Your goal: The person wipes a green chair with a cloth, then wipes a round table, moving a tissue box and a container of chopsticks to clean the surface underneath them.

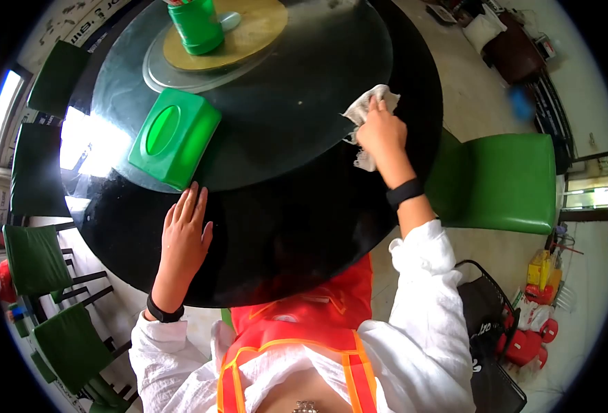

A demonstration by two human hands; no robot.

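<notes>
My right hand [381, 134] presses a crumpled white cloth [368, 104] against the black round table [297, 227], at the edge of its glass turntable [297, 89]. My left hand [186, 230] lies flat on the tabletop with fingers together, just below a green tissue box [175, 136] on the turntable's near-left rim. It holds nothing. A green cylindrical container [197, 26] stands on a round wooden board [249, 31] at the turntable's centre.
Green chairs surround the table: one at the right [503, 182], several at the left [36, 258]. A black wire chair [486, 330] is beside my right arm. Red and yellow items [534, 316] sit on the floor at the right.
</notes>
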